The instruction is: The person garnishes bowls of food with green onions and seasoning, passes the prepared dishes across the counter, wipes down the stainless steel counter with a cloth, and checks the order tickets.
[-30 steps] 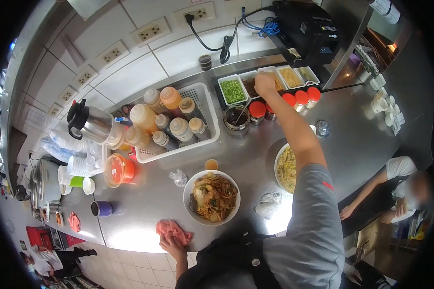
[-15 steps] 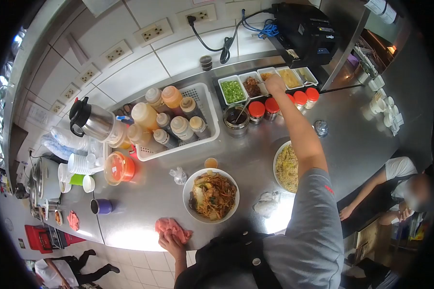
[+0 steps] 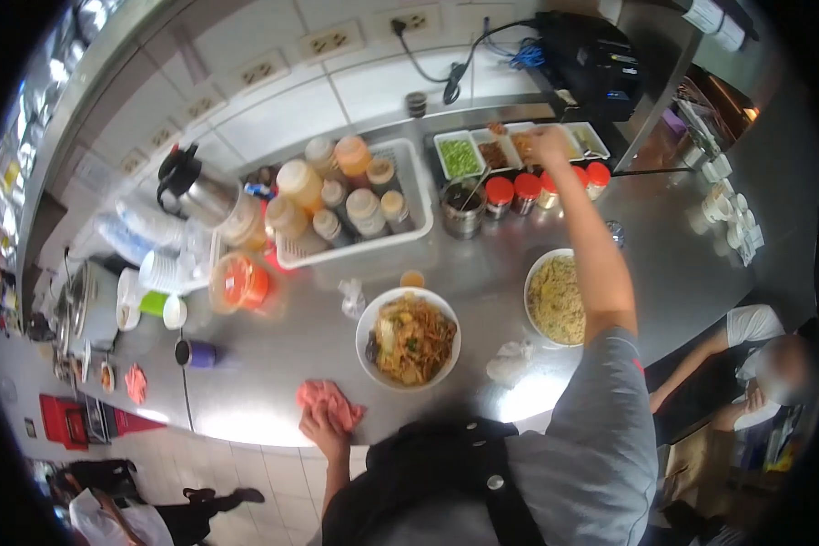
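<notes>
My left hand [image 3: 324,428] rests at the counter's front edge, its fingers closed on a crumpled pink cloth [image 3: 335,403]. My right hand [image 3: 548,147] reaches over the row of white topping containers at the back, closed on what looks like a spoon; the handle is mostly hidden and blurred. A heap of brownish-orange topping [image 3: 496,129] shows just left of that hand. Below it sit containers of chopped green onion [image 3: 461,158] and brown topping [image 3: 493,155]. A bowl of noodles [image 3: 411,338] stands before me, and a bowl of fried rice [image 3: 557,298] is beside my right forearm.
Several red-lidded jars [image 3: 526,187] and a sauce jar [image 3: 462,207] line the containers' front. A white basket [image 3: 425,205] holds sauce bottles. A clear plastic bag [image 3: 510,362], small sauce cup [image 3: 412,279] and purple cup [image 3: 196,354] stand on the counter. A co-worker [image 3: 746,364] is at right.
My right hand has moved slightly right along the containers, and a heap of topping now shows beside it. My left hand stays on the cloth. The whole view has shifted a little.
</notes>
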Demonstrator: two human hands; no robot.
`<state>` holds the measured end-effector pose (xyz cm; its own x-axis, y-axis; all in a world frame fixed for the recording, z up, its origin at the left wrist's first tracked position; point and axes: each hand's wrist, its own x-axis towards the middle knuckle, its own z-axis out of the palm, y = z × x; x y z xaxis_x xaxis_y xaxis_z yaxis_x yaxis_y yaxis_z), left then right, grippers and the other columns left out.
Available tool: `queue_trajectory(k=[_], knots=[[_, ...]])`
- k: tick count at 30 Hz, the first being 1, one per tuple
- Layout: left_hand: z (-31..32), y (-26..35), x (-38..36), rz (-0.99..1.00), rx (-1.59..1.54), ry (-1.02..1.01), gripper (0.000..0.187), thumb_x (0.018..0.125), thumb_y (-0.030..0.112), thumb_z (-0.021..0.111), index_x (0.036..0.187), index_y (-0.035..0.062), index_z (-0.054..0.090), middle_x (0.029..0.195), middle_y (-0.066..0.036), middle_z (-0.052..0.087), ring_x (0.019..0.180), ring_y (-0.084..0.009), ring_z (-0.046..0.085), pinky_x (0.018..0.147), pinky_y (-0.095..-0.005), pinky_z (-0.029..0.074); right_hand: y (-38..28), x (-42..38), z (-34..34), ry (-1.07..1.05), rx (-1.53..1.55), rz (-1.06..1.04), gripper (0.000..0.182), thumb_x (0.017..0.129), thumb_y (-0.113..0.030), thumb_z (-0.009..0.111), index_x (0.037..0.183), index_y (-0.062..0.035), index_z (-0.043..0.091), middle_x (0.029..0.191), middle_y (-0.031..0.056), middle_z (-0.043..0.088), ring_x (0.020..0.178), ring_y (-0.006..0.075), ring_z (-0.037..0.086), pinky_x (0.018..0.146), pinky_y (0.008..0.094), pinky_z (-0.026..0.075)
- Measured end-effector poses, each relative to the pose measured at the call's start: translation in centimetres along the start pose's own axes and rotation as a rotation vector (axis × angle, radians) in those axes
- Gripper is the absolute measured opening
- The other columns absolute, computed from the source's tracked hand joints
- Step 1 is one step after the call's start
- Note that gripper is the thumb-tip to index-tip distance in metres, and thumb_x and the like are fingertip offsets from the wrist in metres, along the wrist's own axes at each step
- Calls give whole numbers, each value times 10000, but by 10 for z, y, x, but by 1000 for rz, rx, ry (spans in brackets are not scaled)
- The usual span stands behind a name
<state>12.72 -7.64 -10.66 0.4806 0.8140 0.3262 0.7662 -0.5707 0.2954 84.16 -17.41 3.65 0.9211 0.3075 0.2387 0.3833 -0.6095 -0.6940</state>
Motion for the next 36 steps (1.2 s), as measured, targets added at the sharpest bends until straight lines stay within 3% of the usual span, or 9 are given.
queue_trajectory(k=[5,8,12,16,18,20,28,30,36], knots=[[5,-1,9,23,-18,24,262,904,153,535,1161,109,563,1312,-210,431,1146,-397,398,977,-491,311,-97,-106,-71,-71,98,-197,204,841,-164,578,908,-43,728,839,182,692,792,269,674,730,341,503],[5,2,16,15,-29,23,241,909,154,526,1140,107,575,1316,-207,430,1145,-393,400,981,-486,306,-112,-170,-76,-393,209,-163,217,899,-146,537,985,-48,711,943,135,704,877,209,659,786,338,489],[4,5,19,27,-51,29,248,908,157,516,1147,110,561,1331,-189,426,1167,-388,390,978,-499,299,-120,-263,-51,-549,78,-233,170,889,-121,550,943,-88,708,1008,128,662,953,307,623,807,392,488],[6,2,19,35,-40,35,237,910,160,514,1135,107,566,1327,-188,430,1163,-389,393,977,-496,302,-113,-333,-26,-502,-37,-529,239,801,-84,579,1024,-82,665,988,112,601,890,287,597,755,395,469],[6,1,18,35,-37,36,234,911,161,514,1133,108,568,1325,-188,432,1162,-389,394,975,-495,305,-108,-347,-19,-340,-141,-1028,314,745,-78,575,1054,-66,630,913,94,567,837,251,574,730,382,449],[6,3,19,25,-52,50,218,906,157,532,1110,106,589,1302,-193,448,1149,-385,406,972,-490,317,-112,-340,-25,-278,-185,-1086,307,742,-81,562,1044,-58,613,903,82,555,838,227,560,726,358,437],[4,9,21,3,-76,75,214,888,131,533,1094,107,587,1289,-182,451,1129,-389,412,961,-493,327,-108,-141,-25,255,-166,-619,257,724,83,534,937,-5,649,896,190,592,832,375,606,697,469,483],[2,11,22,-7,-94,74,215,886,127,531,1092,107,588,1286,-179,453,1126,-389,412,957,-492,330,-99,-96,-6,91,-378,-414,175,740,13,576,889,-27,660,951,180,600,919,342,606,763,436,517],[4,9,22,-18,-61,63,218,875,122,527,1082,99,592,1284,-179,453,1117,-382,415,953,-489,334,-79,-20,74,-12,-646,-600,117,751,-49,616,851,-13,665,1002,187,611,960,311,625,813,424,522]])
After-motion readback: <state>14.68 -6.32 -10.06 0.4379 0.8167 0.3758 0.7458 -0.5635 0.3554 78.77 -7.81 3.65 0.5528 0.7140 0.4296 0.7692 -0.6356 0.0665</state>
